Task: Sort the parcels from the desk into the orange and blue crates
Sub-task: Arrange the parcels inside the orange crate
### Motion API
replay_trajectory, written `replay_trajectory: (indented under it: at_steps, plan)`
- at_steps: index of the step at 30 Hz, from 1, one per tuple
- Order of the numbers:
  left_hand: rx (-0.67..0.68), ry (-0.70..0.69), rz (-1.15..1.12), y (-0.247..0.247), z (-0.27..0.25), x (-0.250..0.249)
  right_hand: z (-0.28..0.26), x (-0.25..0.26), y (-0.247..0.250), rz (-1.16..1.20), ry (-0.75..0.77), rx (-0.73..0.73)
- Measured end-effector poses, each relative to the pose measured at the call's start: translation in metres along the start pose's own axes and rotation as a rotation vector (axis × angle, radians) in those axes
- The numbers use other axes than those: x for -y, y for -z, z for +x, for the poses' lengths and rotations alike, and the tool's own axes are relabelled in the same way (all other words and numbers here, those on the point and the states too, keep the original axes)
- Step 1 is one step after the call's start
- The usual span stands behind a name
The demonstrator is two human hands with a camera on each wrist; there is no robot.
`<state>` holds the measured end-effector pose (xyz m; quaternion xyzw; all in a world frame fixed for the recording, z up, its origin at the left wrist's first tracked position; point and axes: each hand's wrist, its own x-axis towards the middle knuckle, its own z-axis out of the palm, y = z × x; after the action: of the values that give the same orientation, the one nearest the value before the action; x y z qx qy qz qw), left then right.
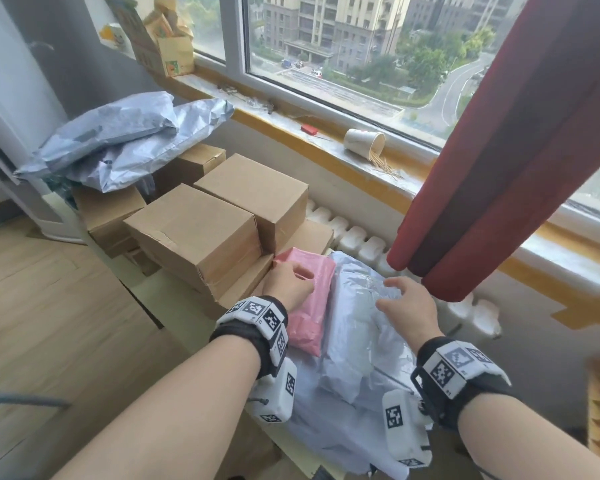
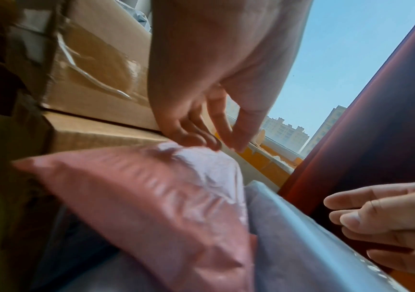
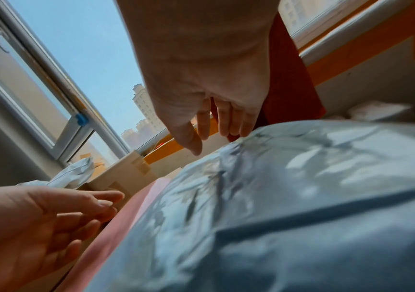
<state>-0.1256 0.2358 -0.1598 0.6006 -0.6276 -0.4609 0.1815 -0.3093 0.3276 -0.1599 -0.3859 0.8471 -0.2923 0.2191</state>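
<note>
Closest in, the big grey mailer (image 1: 357,344) sprawls over the near end of the table, and the right hand (image 1: 407,306) hovers over its far edge with fingers spread, gripping nothing. Just left, touching it, lies the pink mailer (image 1: 309,303); the left hand (image 1: 288,284) sits at its far corner, fingers loosely bent, though the blur makes it hard to say if they're actually pinching it yet. I'd get fingers right under each bag's edge, since that film looks slippery. Behind are stacked cardboard boxes (image 1: 201,233). No crates in view.
</note>
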Motion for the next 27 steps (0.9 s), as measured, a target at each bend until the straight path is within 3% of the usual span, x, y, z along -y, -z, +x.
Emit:
replay_trajectory:
  at_steps: [4, 11, 18, 27]
  plan:
    - [0.146, -0.002, 0.065, -0.025, -0.005, -0.016, 0.002, -0.019, 0.018, -0.046, -0.135, -0.056]
    - [0.170, 0.012, 0.142, -0.050, -0.008, -0.026, 0.001, -0.043, 0.020, 0.110, -0.411, 0.168]
    - [0.230, 0.084, 0.060, -0.054, -0.011, -0.036, -0.005, -0.036, 0.026, 0.128, -0.399, 0.228]
    - [0.185, 0.088, -0.141, -0.034, -0.014, -0.084, -0.003, -0.002, 0.086, 0.148, -0.271, 0.063]
